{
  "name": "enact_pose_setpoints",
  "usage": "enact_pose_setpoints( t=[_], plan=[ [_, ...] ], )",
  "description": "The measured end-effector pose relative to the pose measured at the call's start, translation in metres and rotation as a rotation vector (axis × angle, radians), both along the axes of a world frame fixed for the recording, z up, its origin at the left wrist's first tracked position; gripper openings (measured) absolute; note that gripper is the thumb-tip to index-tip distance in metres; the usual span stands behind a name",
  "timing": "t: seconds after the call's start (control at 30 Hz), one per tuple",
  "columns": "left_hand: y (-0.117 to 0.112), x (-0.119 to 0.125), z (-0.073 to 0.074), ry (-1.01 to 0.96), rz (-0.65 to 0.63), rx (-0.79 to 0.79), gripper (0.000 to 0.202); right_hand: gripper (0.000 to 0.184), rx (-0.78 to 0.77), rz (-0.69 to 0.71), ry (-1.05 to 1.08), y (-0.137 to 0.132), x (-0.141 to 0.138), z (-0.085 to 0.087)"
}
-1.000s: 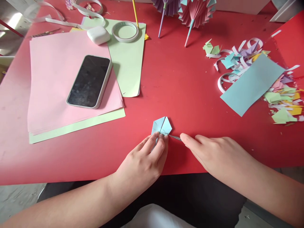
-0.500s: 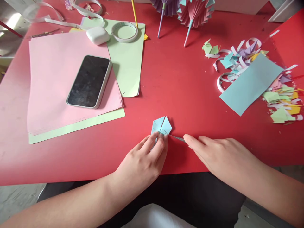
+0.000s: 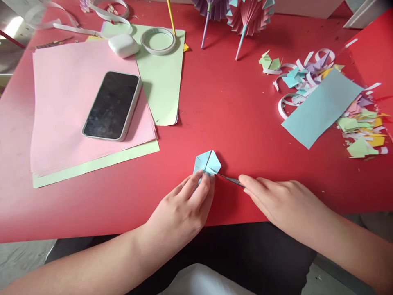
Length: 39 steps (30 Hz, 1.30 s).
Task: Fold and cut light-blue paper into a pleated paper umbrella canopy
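Observation:
A small folded piece of light blue paper [image 3: 213, 163] with creases meeting in its middle lies near the table's front edge. My left hand [image 3: 183, 203] is closed on its lower edge, fingertips pressed together there, hiding that part. From the right, my right hand [image 3: 274, 197] grips a slim, pointed metal tool [image 3: 232, 180]. The tool's tip touches or nearly touches the paper's lower right corner, beside my left fingertips. My right fingers cover the rear of the tool, so I cannot tell its exact kind.
A phone [image 3: 111, 105] and a white case [image 3: 123, 45] rest on pink paper sheets [image 3: 61, 102]. A tape roll [image 3: 158, 41] sits on green paper [image 3: 164, 90]. At right, a blue paper rectangle [image 3: 322, 108] overlaps colourful scraps [image 3: 362, 148]. Folded-paper parasols [image 3: 250, 16] stand at the back.
The whole view has shifted slightly. A little more of the metal tool shows beyond my right fingers, and its tip stays at the blue paper's corner. My left hand keeps its hold.

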<state>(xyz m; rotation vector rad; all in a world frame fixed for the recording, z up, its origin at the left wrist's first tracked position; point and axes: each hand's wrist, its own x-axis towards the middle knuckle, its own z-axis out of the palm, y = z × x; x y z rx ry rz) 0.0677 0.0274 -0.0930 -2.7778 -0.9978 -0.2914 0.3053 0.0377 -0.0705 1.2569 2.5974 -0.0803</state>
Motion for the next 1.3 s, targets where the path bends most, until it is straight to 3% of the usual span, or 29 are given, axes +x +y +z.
enact_pose_setpoints(
  t=[0.57, 1.3],
  plan=[
    [0.000, -0.001, -0.001, -0.034, -0.006, -0.013, 0.035, 0.023, 0.047, 0.004, 0.130, -0.001, 0.007, 0.001],
    [0.000, 0.000, 0.001, -0.019, 0.002, -0.010, 0.034, 0.025, 0.036, 0.022, 0.107, 0.011, -0.015, -0.002]
  ],
)
